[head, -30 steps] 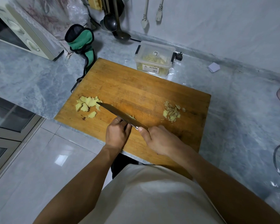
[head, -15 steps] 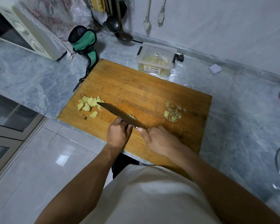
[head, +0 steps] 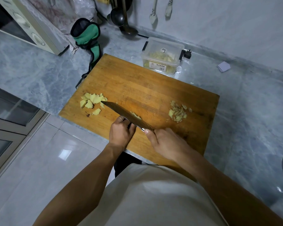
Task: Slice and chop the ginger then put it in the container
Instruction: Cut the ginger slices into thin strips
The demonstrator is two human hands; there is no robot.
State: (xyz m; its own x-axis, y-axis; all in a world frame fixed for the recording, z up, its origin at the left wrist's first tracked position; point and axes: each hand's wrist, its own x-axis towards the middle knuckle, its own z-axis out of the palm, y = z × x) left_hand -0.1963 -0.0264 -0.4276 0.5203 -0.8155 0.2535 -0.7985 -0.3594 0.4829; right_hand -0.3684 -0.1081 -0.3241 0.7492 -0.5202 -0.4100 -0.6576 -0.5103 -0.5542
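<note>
head | right hand [head: 167, 141] grips knife [head: 121, 112] | left hand [head: 121, 133] holds ginger [head: 136, 115]

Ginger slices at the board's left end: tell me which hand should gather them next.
Left. The left hand is nearer the ginger slices and holds no tool I can see; the right hand has its grip on the knife.

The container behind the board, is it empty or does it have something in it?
Not empty: yellowish pieces show through the container's clear walls.
</note>
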